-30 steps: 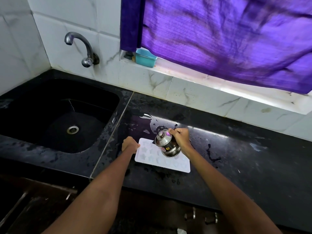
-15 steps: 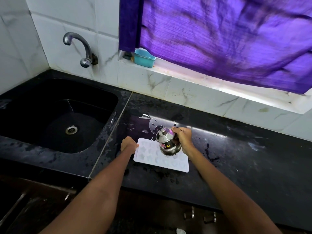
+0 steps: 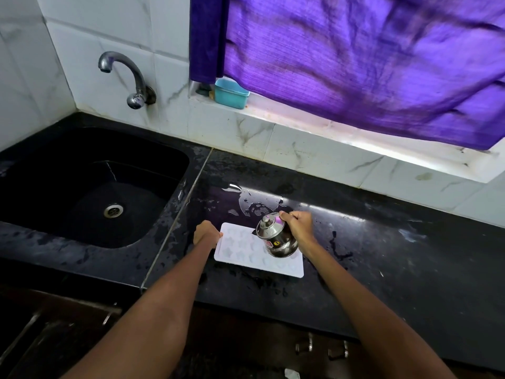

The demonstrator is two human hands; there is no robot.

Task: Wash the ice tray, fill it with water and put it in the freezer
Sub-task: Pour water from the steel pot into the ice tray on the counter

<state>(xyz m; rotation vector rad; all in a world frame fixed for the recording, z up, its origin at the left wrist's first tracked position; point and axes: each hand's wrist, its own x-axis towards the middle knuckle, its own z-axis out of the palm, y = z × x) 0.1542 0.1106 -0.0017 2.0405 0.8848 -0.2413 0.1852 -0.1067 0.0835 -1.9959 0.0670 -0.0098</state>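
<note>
White and dotted with star-shaped cells, the tray (image 3: 246, 248) is lying flat on the wet black counter (image 3: 382, 255), just right of the sink (image 3: 82, 187). The left hand (image 3: 206, 233) is gripping the tray's left edge with curled fingers. The right hand (image 3: 299, 225) is holding a steel pot (image 3: 276, 236) tilted over the tray. Behind, a tap (image 3: 128, 77) is sticking out from the tiled wall.

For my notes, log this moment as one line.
step: filling | left hand: holds ice tray edge | right hand: tilts steel pot over tray
</note>
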